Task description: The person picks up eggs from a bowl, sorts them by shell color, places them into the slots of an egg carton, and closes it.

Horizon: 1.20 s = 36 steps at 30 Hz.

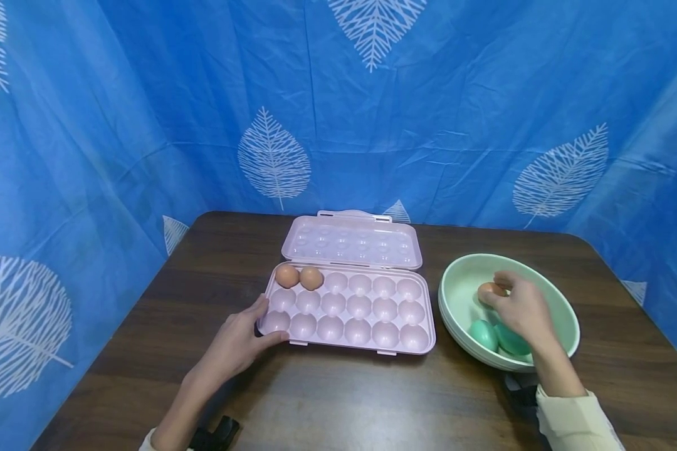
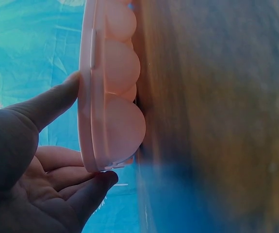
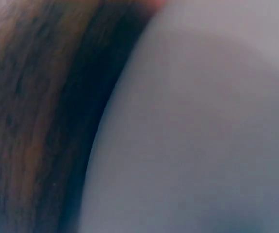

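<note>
A pale pink plastic egg carton [image 1: 358, 310] lies with its lid [image 1: 352, 243] folded back. Two brown eggs, the left one [image 1: 286, 275] and its neighbour [image 1: 311, 278], sit in the back row at the left end. My left hand [image 1: 234, 344] grips the carton's left end, thumb on the front edge and fingers at the side; the left wrist view shows the thumb against the rim [image 2: 85, 121]. Inside a light green bowl [image 1: 457, 282] my right hand [image 1: 521, 307] pinches a brown egg [image 1: 488, 291]. Two green eggs [image 1: 482, 335] lie below it, one partly hidden by the hand.
The dark wooden table [image 1: 338, 394] carries the carton at the middle and the bowl at the right. A blue curtain [image 1: 457, 125] with white leaf prints hangs behind and at the sides. The bowl's blurred outer wall [image 3: 188, 136] fills much of the right wrist view.
</note>
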Each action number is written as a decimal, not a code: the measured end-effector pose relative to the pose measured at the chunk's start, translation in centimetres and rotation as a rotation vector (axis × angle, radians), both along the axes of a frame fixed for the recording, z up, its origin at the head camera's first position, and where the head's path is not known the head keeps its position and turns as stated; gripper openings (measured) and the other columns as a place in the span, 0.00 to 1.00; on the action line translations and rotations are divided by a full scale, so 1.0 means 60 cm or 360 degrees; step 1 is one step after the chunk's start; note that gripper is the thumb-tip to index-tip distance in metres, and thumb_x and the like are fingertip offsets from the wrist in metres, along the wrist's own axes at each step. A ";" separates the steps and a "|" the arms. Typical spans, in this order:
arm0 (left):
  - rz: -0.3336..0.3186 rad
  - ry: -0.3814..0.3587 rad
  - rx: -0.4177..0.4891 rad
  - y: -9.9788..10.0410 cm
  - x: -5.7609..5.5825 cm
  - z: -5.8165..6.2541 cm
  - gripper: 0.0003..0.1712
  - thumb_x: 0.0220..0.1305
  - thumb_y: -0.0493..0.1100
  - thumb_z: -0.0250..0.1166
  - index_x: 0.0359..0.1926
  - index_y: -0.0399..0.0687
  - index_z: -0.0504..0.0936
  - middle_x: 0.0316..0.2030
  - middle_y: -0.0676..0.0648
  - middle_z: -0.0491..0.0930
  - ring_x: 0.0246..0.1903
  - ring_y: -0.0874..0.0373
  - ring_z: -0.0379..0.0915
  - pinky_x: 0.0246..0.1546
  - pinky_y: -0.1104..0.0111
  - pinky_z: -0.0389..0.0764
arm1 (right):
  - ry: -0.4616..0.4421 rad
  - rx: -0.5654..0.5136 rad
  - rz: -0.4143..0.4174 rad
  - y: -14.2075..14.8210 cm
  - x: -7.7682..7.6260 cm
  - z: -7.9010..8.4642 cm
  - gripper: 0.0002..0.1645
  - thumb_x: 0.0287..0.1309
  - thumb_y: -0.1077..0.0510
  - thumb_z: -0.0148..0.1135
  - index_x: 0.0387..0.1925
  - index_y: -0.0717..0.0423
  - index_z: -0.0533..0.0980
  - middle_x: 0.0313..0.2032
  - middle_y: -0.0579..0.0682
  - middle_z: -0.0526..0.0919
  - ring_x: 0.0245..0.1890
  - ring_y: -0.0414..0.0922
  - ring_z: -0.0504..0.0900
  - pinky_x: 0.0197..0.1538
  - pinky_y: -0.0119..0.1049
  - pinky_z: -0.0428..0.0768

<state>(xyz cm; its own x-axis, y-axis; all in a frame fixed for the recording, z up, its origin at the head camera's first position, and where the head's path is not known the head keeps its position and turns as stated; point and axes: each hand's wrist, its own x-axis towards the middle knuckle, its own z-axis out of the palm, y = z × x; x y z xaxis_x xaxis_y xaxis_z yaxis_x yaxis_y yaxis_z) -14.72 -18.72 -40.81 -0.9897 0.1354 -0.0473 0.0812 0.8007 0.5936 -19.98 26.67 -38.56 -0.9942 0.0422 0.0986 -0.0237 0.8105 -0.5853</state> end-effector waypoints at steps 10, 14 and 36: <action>-0.0012 0.0014 0.0016 -0.001 -0.002 -0.002 0.52 0.50 0.60 0.66 0.65 0.31 0.58 0.65 0.34 0.54 0.62 0.42 0.53 0.57 0.51 0.60 | -0.0011 0.0115 0.0064 -0.001 -0.005 -0.008 0.27 0.52 0.62 0.62 0.52 0.73 0.68 0.48 0.71 0.73 0.48 0.65 0.70 0.47 0.57 0.69; -0.0008 0.0001 0.0021 -0.002 -0.002 -0.004 0.52 0.50 0.61 0.66 0.65 0.32 0.57 0.65 0.35 0.53 0.63 0.43 0.52 0.57 0.52 0.60 | -0.0042 0.0110 0.0126 -0.005 -0.007 -0.012 0.27 0.50 0.62 0.63 0.50 0.73 0.70 0.46 0.70 0.75 0.46 0.64 0.72 0.46 0.56 0.70; 0.0007 -0.0022 0.0021 -0.001 -0.002 -0.002 0.52 0.50 0.61 0.66 0.65 0.32 0.57 0.65 0.35 0.53 0.63 0.42 0.52 0.57 0.51 0.60 | -0.0248 0.0136 0.0226 -0.011 -0.007 -0.013 0.28 0.52 0.59 0.64 0.52 0.70 0.72 0.45 0.64 0.77 0.39 0.56 0.72 0.40 0.49 0.72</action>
